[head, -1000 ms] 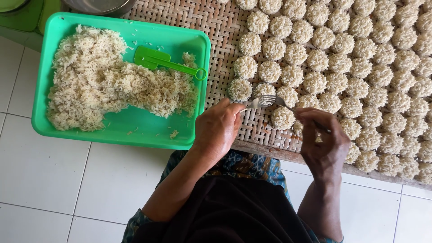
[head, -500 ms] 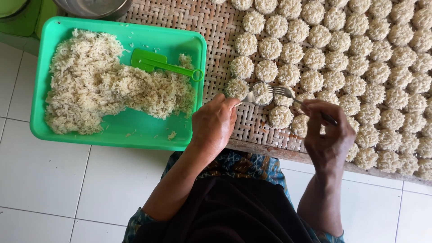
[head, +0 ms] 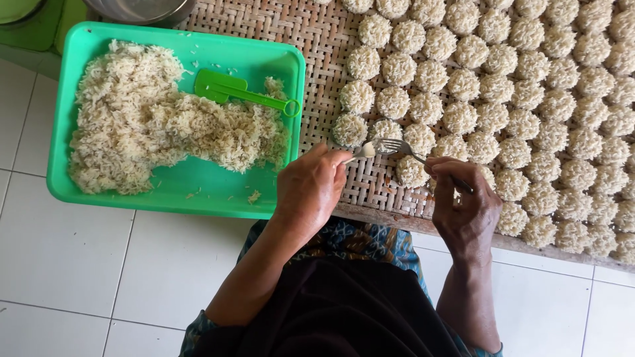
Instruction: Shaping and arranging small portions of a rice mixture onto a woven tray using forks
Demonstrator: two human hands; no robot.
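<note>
My left hand (head: 309, 189) rests at the near edge of a woven bamboo tray (head: 311, 39), its fingertips pinching something small and pale beside a round rice cake (head: 383, 130). My right hand (head: 465, 206) grips a metal fork (head: 397, 147) whose tines lie on that rice cake. Rows of several round rice cakes (head: 503, 92) cover the woven tray to the right.
A green plastic tray (head: 165, 198) at left holds a heap of cooked rice (head: 145, 122) and a green plastic scoop (head: 238, 91). A metal bowl (head: 142, 9) and a green container (head: 26, 16) sit at the top left. White floor tiles (head: 79, 264) lie below.
The fork and both hands have shifted slightly left along the woven tray's near edge, and the fork's tines now rest on the rice cake by my left fingertips.
</note>
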